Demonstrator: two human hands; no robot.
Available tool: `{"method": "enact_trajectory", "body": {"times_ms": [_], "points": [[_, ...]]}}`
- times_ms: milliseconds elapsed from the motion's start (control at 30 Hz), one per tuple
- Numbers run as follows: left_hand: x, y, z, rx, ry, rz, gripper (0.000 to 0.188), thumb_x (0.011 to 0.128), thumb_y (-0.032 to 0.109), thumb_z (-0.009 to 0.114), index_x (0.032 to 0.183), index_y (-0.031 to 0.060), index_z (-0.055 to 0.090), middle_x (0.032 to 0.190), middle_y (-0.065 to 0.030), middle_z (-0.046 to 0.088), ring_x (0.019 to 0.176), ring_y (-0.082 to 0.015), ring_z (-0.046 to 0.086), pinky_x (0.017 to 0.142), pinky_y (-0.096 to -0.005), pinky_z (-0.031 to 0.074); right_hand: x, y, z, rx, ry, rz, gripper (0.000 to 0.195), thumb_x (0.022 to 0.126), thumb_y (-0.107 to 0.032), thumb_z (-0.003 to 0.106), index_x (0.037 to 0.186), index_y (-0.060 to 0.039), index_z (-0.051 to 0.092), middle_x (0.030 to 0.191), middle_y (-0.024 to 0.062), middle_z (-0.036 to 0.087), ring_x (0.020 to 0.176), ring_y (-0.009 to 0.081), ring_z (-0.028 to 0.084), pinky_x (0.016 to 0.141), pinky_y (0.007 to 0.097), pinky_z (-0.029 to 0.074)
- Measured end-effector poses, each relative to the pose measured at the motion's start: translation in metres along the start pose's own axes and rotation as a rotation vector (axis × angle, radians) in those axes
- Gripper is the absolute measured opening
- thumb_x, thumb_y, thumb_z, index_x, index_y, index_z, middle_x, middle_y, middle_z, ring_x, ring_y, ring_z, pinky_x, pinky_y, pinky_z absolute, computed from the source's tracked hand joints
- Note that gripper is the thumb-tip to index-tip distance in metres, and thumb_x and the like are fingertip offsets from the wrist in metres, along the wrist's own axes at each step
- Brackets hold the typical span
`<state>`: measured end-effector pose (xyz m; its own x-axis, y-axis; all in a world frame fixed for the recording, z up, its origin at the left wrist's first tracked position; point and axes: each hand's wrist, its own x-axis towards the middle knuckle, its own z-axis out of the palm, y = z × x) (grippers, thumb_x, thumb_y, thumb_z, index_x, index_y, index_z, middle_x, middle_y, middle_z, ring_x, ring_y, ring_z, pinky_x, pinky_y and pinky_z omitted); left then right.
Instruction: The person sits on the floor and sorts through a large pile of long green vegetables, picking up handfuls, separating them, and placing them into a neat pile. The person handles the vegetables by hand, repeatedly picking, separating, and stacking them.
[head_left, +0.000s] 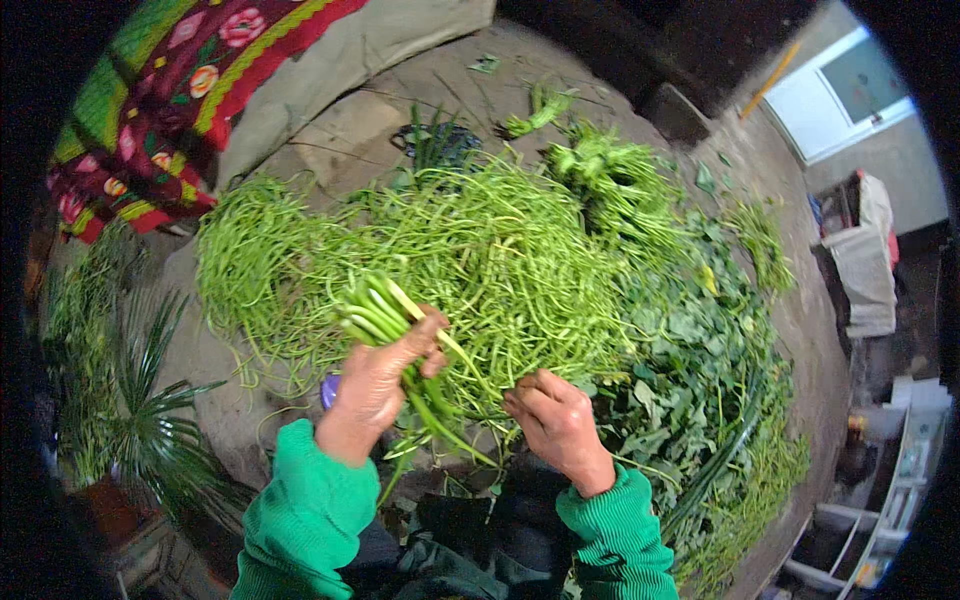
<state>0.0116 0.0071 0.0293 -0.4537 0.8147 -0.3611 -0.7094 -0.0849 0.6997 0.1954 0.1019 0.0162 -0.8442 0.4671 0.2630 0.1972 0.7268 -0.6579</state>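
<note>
My left hand (382, 386) grips a bunch of thick green leaf stalks (375, 307), their cut-looking ends pointing up and away from me. From that bunch one pale stalk (472, 360) slants down to the fingertips of my right hand (551, 420), which look pinched on its end; the exact contact is partly hidden. Beyond both hands spreads a large heap of loose, thin green stalks (480, 240). To the right of my right hand lies a pile of dark green leaves (675, 375). Something purple (330, 390) shows beside my left wrist.
Gathered bundles of stalks (615, 187) lie at the back right, with a smaller bundle (540, 111) farther off. Fan-shaped palm leaves (161, 420) spread on the left. A flowered cloth (202, 82) hangs at upper left. A white door (840, 90) and a metal ladder-like frame (885, 517) stand right.
</note>
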Motion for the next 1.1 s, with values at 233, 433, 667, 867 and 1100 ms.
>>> {"method": "enact_trajectory", "body": {"times_ms": [233, 433, 667, 867, 1100], "points": [[0.005, 0.002, -0.016, 0.031, 0.154, 0.026, 0.028, 0.083, 0.021, 0.058, 0.097, -0.0017, 0.051, 0.058, 0.0007, 0.042, 0.052, -0.0105, 0.041, 0.057, -0.0261, 0.039, 0.017, 0.113, -0.085, -0.563, 0.44, 0.188, 0.014, 0.064, 0.004, 0.062, 0.076, -0.0032, 0.06, 0.075, 0.0104, 0.058, 0.066, 0.0265, 0.057, 0.057, 0.0324, 0.047], [0.005, -0.004, -0.006, 0.081, 0.107, 0.026, 0.022, 0.085, 0.022, 0.055, 0.09, 0.0018, 0.047, 0.059, 0.0007, 0.041, 0.054, -0.0113, 0.041, 0.062, -0.0289, 0.039, -0.028, 0.237, -0.065, -0.416, 0.396, 0.44, 0.02, 0.068, 0.003, 0.061, 0.085, -0.0069, 0.062, 0.083, 0.0143, 0.058, 0.069, 0.0294, 0.057, 0.059, 0.0351, 0.047], [0.003, -0.006, 0.001, 0.091, 0.144, -0.007, 0.017, 0.085, 0.017, 0.055, 0.089, 0.0025, 0.047, 0.059, 0.0005, 0.04, 0.055, -0.0106, 0.04, 0.06, -0.0269, 0.037, -0.022, 0.248, 0.068, -0.599, 0.122, 0.54, 0.01, 0.07, -0.009, 0.059, 0.079, -0.0082, 0.064, 0.083, 0.0124, 0.057, 0.075, 0.0315, 0.057, 0.065, 0.041, 0.047], [0.006, -0.008, -0.001, 0.139, 0.107, -0.022, 0.018, 0.086, 0.022, 0.054, 0.087, 0.005, 0.048, 0.058, 0.0015, 0.04, 0.056, -0.0113, 0.04, 0.063, -0.0281, 0.038, 0.007, 0.2, 0.032, 0.008, 0.388, 0.493, 0.008, 0.076, -0.004, 0.058, 0.081, -0.0001, 0.063, 0.067, 0.0077, 0.061, 0.054, 0.013, 0.054, 0.048, 0.0255, 0.043], [0.005, -0.017, 0.005, 0.094, 0.054, -0.055, 0.016, 0.082, 0.017, 0.059, 0.086, 0.0059, 0.048, 0.061, 0.0004, 0.043, 0.055, -0.01, 0.04, 0.056, -0.0263, 0.037, 0.034, 0.072, -0.054, 0.713, 0.197, 0.627, 0.017, 0.085, -0.01, 0.051, 0.088, 0.0035, 0.06, 0.064, 0.0018, 0.058, 0.052, 0.0058, 0.047, 0.046, 0.0189, 0.037]]}}
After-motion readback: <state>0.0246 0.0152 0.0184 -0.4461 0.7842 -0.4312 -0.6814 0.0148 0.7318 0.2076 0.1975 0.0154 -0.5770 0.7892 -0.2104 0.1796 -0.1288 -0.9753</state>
